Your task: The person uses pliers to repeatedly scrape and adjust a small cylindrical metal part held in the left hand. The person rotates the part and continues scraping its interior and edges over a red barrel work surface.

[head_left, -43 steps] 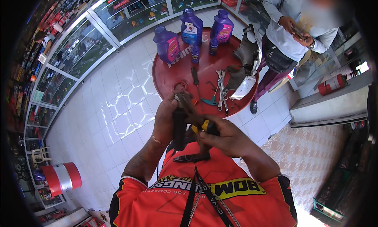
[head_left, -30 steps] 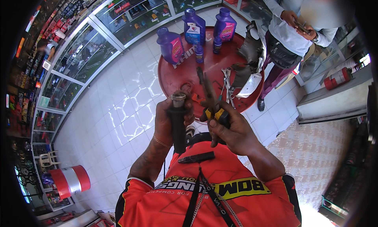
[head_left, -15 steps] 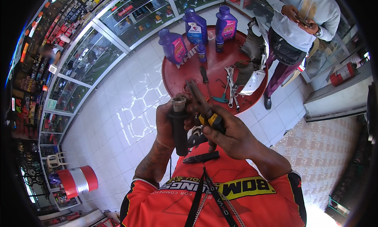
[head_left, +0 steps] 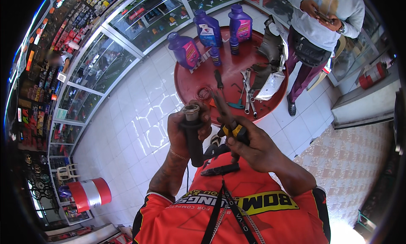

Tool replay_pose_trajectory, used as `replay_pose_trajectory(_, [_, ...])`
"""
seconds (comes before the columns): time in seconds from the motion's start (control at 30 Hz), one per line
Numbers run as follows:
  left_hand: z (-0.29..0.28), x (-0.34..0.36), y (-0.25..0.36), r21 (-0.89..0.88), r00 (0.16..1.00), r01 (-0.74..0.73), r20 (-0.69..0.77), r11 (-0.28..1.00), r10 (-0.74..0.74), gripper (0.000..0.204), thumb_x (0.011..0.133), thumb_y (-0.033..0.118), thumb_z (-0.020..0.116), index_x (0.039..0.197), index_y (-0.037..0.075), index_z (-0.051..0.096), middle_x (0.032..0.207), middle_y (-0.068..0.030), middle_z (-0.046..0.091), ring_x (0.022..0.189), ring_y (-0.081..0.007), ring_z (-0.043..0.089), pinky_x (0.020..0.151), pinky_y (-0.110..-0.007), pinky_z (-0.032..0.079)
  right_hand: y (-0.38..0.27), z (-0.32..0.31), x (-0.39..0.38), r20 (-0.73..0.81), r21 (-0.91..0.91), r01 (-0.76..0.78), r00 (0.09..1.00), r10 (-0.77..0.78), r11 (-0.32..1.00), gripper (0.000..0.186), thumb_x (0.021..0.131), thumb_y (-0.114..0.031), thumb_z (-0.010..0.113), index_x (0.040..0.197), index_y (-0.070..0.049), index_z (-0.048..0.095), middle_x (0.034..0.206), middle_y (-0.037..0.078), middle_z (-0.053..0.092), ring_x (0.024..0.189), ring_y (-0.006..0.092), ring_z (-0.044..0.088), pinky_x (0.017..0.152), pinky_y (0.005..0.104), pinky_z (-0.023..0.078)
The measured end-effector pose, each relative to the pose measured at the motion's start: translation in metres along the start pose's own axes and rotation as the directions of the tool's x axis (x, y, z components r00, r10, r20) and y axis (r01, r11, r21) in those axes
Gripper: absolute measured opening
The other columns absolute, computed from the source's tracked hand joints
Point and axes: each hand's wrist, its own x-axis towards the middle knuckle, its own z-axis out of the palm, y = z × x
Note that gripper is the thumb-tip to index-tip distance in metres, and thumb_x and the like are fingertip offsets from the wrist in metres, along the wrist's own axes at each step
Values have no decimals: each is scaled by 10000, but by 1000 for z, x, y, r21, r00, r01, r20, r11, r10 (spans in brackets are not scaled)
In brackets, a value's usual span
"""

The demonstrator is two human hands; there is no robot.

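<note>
My left hand (head_left: 178, 127) is wrapped round a black rubber handlebar grip (head_left: 195, 144). The grip is held nearly upright, its flanged end at the top, with a pale ring-shaped end piece (head_left: 191, 113) showing above the flange. My right hand (head_left: 259, 147) grasps a pair of pliers (head_left: 224, 108) by yellow and black handles. The plier jaws point up and away, beside the grip and apart from it. Both hands are close together in front of my red shirt, at the near edge of a round red drum table (head_left: 188, 85).
On the drum stand purple bottles (head_left: 207, 28), several wrenches (head_left: 248, 91), a screwdriver (head_left: 218, 79), a teal-handled tool (head_left: 237, 104) and a broken grey-black panel (head_left: 270, 83). Someone in a grey sweatshirt (head_left: 325, 32) stands at right holding a phone. Glass display cases (head_left: 97, 62) line the left.
The pliers and my right hand have moved slightly right and down, away from the grip's top end. My left hand still holds the grip; the whole view has shifted a little.
</note>
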Motion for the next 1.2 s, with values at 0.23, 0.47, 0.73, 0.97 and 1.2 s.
replay_pose_trajectory(0.23, [10, 3, -10, -19, 999, 10, 31, 1000, -9, 504, 933, 396, 528, 1216, -20, 555, 999, -141, 560, 625, -162, 521, 482, -261, 454, 21, -15, -13, -33, 69, 33, 999, -30, 997, 432, 1069, -103, 524, 1478, -33, 404, 1154, 69, 629, 772, 99, 599, 705, 283, 537])
replay_pose_trajectory(0.47, [28, 5, -18, 0, 997, -13, 71, 1000, 13, 509, 928, 398, 531, 1206, -29, 534, 1012, -152, 552, 634, -162, 525, 498, -269, 457, 57, -1, 0, -178, 376, 148, 980, -85, 915, 432, 1067, -251, 585, 1410, -47, 420, 1000, 15, 621, 740, 65, 549, 644, 243, 462])
replay_pose_trajectory(0.73, [61, 20, -31, 71, 990, -75, 128, 995, 66, 505, 935, 400, 506, 1199, -30, 518, 1030, -150, 545, 628, -163, 522, 524, -288, 461, 50, 29, -23, -177, 345, 217, 971, -164, 913, 918, 716, -294, 967, 1358, -26, 368, 1097, 95, 605, 999, 153, 643, 844, 324, 548])
replay_pose_trajectory(0.97, [86, 27, -45, 191, 982, -151, 143, 970, 125, 517, 994, 416, 487, 1291, -6, 515, 1108, -143, 563, 837, -200, 580, 699, -324, 526, 41, 16, -43, -274, 290, 306, 935, -228, 907, 760, 801, -195, 904, 1355, -60, 403, 1116, 77, 608, 980, 155, 649, 842, 322, 556])
replay_pose_trajectory(1.2, [101, 23, -52, 271, 973, -197, 169, 942, 155, 477, 1022, 349, 569, 1353, 14, 491, 1165, -147, 593, 956, -248, 633, 831, -365, 552, 56, -1, -53, -171, 576, 277, 961, -217, 769, 741, 825, -192, 863, 1389, -30, 410, 1142, 152, 672, 963, 287, 739, 863, 426, 623])
